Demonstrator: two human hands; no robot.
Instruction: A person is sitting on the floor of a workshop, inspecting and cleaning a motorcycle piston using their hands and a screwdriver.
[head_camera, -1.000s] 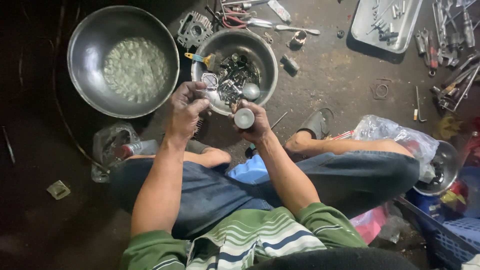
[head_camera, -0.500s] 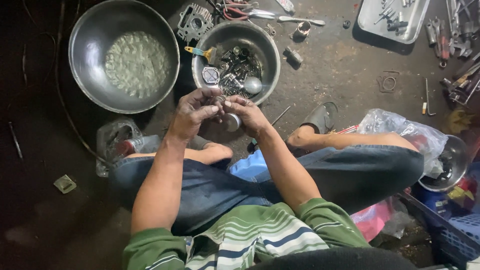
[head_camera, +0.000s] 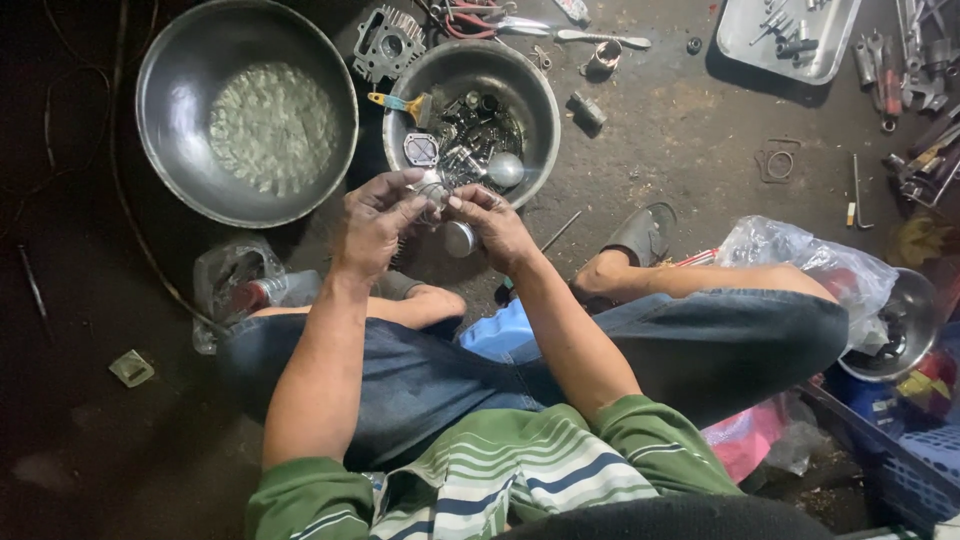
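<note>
Two steel bowls are counted: one large bowl (head_camera: 160, 120) and one smaller bowl (head_camera: 535, 90) (filled with metal parts too jumbled to count). One metal tray (head_camera: 735, 45), two hands and one sandal (head_camera: 640, 235) are seen.

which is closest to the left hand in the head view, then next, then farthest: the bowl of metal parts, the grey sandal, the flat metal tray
From the left hand:
1. Bowl of metal parts, just above the fingers.
2. Grey sandal, off to the right on the floor.
3. Flat metal tray, far at the upper right.
</note>
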